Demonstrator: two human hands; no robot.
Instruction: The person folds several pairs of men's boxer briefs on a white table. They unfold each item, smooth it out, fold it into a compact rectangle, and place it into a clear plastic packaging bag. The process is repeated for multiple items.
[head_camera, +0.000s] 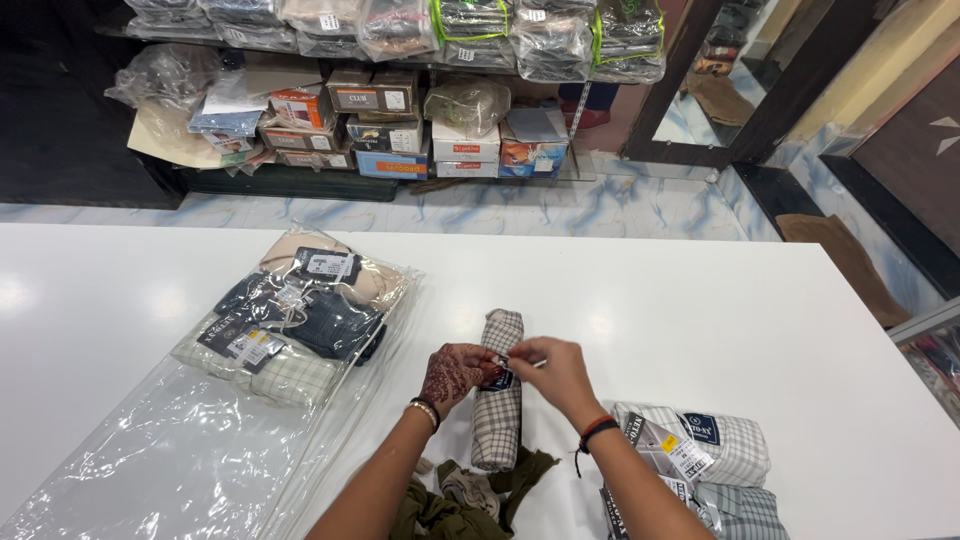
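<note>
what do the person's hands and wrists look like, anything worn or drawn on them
Both forearms are bare, no sleeves. The left hand carries a dark reddish-brown henna pattern across its back, with a beaded bracelet at the wrist. The right hand is unmarked; a red-and-black thread band circles its wrist, ends dangling.

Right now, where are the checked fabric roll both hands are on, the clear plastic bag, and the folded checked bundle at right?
checked fabric roll (497, 420): head view, lower middle of the roll.
clear plastic bag (170, 460): head view, its empty near end.
folded checked bundle (735, 450): head view, top face.

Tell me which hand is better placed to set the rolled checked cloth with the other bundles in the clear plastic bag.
Probably the left hand: it is on the side of the rolled checked cloth facing the clear plastic bag; the right hand would cross over.
</note>
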